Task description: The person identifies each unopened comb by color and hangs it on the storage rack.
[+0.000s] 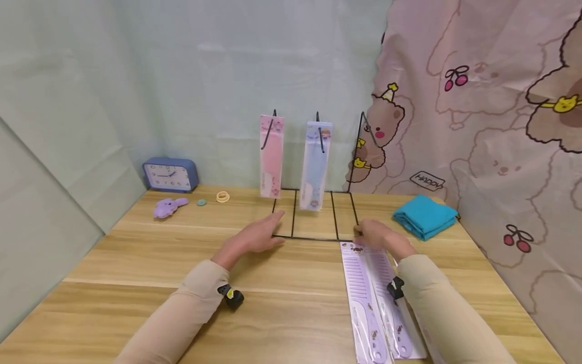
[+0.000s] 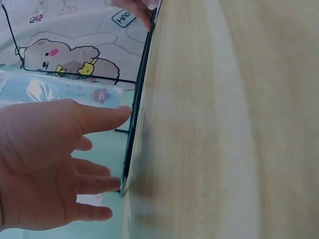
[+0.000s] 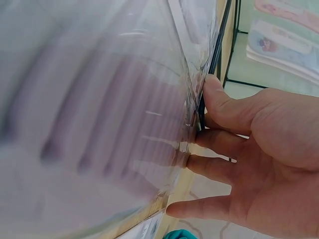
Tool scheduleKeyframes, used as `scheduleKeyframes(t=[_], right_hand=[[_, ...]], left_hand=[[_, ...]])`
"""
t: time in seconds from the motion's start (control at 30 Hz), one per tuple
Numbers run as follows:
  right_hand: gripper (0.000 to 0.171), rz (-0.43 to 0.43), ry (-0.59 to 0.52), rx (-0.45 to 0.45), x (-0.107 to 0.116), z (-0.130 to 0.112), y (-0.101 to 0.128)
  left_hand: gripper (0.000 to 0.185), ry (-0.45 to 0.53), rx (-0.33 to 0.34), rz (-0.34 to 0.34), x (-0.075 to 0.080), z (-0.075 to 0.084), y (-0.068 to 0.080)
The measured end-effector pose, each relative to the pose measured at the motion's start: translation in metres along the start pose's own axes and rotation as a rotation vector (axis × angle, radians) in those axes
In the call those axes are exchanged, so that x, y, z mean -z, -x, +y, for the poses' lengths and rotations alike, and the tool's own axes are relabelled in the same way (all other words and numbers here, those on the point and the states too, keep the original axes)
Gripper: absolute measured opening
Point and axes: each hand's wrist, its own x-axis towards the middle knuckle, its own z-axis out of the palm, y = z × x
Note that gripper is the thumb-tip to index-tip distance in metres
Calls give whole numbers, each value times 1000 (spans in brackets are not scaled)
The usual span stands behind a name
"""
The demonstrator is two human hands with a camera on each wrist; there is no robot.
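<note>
Two purple combs (image 1: 370, 298) in clear packs lie flat on the desk (image 1: 291, 313), near edge, under the right forearm. Right hand (image 1: 379, 236) rests at their far end, thumb and fingers pinching the top pack's edge against the wire rack (image 1: 313, 217) base. Left hand (image 1: 259, 236) lies flat, fingers straight, holding nothing, touching the rack's front left corner. Pink comb (image 1: 271, 155) and blue comb (image 1: 316, 164) hang on the rack's hooks. Farther: blue cloth (image 1: 425, 216), clock (image 1: 170, 175).

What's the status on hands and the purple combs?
Left hand open, flat at rack base. Right hand fingering top of purple comb packs. Right hook bare; nothing blocking.
</note>
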Motion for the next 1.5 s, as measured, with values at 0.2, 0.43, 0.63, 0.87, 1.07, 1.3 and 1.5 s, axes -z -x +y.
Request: scheduleKeyframes(t=[0.2,0.43,0.63,0.87,1.07,1.3,1.5], right_hand=[[49,-2,13,-5,0,0,-1],[49,-8,18,-5,0,-1,-1],[50,-9,7,-16,-1,0,0],[50,-8,-16,-31,0,2,-1],[50,-10,-22,-20,-1,1,-2],[50,-9,-10,-13,0,2,-2],[51,26,-38,28,-3,8,-1]], left_hand=[[85,-7,70,7,1,0,-3],[88,-13,125,13,-4,0,-10],[85,-29,119,22,-7,7,-15],[82,-37,114,40,-13,8,-24],[73,-84,105,31,-15,7,-25],[49,-122,36,23,-16,4,-27],[41,-112,55,5,-16,7,-27]])
